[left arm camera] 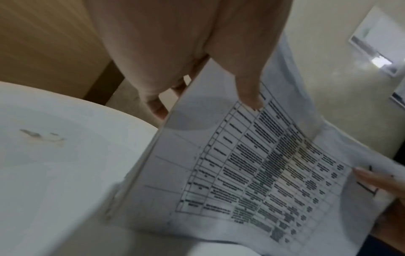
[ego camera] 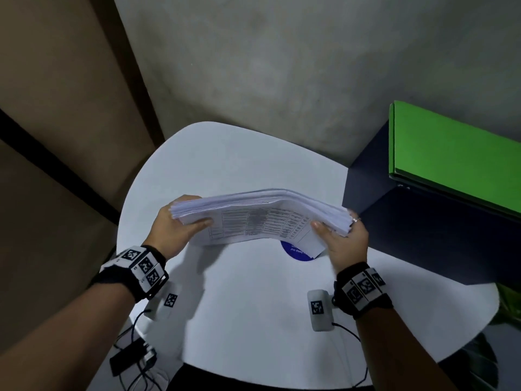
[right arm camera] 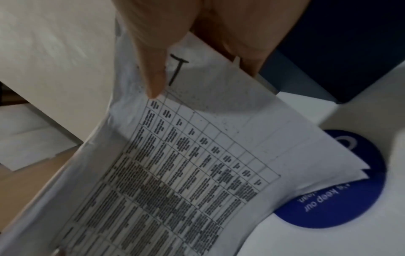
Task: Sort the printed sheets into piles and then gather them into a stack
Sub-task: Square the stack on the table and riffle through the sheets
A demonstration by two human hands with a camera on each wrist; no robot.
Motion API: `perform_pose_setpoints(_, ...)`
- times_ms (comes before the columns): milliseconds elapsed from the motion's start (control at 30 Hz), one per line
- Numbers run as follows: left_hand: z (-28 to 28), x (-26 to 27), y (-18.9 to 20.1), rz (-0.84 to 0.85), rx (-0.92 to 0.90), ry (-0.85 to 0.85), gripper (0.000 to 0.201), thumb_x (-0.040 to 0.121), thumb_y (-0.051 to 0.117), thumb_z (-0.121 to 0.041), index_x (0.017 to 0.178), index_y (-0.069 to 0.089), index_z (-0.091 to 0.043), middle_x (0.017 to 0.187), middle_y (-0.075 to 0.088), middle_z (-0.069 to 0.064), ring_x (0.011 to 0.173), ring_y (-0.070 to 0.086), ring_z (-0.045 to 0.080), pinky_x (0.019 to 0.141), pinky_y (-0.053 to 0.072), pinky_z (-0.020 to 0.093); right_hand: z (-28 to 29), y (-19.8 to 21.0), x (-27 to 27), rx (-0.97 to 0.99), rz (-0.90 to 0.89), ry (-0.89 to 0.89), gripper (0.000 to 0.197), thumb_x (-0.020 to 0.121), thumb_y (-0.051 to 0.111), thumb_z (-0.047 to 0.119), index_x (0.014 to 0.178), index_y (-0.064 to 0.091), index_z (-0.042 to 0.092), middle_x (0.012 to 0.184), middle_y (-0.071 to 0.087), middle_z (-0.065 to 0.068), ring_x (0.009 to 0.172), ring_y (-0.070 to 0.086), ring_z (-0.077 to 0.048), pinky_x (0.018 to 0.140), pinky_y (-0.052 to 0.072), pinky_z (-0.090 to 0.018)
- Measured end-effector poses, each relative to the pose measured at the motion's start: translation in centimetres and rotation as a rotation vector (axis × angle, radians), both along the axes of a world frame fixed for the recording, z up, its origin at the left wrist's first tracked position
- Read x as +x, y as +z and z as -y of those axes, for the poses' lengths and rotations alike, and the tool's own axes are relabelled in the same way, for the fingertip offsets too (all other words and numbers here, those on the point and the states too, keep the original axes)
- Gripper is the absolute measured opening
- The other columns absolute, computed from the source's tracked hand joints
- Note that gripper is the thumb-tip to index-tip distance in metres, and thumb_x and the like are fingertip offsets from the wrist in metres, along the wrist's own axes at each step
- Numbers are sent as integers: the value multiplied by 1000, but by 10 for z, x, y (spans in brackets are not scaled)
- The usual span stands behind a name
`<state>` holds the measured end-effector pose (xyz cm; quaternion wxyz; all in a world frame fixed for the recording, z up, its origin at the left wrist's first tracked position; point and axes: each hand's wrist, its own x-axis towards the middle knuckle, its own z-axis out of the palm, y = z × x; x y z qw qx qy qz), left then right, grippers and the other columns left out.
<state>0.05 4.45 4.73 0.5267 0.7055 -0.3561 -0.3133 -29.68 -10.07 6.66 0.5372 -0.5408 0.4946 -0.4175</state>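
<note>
A round blue sticker [ego camera: 296, 251] lay on the white table [ego camera: 253, 306]. A green panel [ego camera: 451, 153] topped a dark cabinet [ego camera: 423, 235] at the right.

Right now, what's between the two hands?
Only the stack, spanning from left hand to right hand above the table. Head view shows it.

A thick stack of white printed sheets [ego camera: 262, 213] is held above the middle of the worktop [ego camera: 253, 306], bowed upward, a table printed on its near face.
</note>
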Motion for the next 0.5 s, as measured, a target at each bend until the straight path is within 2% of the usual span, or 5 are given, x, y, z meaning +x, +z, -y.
perform_pose_setpoints(100,-2,0,8,-84,-87,5,56,64,90,-35,111,64,-19,100,70,-10,89,65,0,78,49,11,-3,8,6,-68,82,-61,44,79,77,-2,104,60,30,103,66,1,87,67,-6,67,55,-18)
perform_pose_setpoints(200,2,-7,21,-160,-223,84,48,79,67,-44,116,63,-14,102,70,5,92,65,9,83,49,16,-9,17,12,-163,123,-93,29,91,67,4,98,63,32,105,70,-3,94,67,-15,74,55,-22)
perform_pose_setpoints(333,11,-14,26,-95,-226,213,18,94,60,-22,96,71,-8,94,71,-3,93,64,9,88,47,25,-11,19,16,-236,0,-98,20,92,65,8,85,67,26,103,72,3,103,65,-13,81,47,-9)
perform_pose_setpoints(433,16,-14,27,-93,-211,269,14,94,59,-7,89,71,-3,89,72,-1,89,64,10,88,47,28,-9,19,17,-223,-35,-120,16,91,66,7,86,68,21,104,72,1,101,64,-9,77,45,-5)
perform_pose_setpoints(500,17,-13,29,-87,-209,268,13,92,61,-6,86,72,-10,90,73,1,90,65,12,89,49,30,-8,21,18,-233,-55,-131,12,91,66,5,90,70,17,107,72,-6,98,63,-7,73,45,-5)
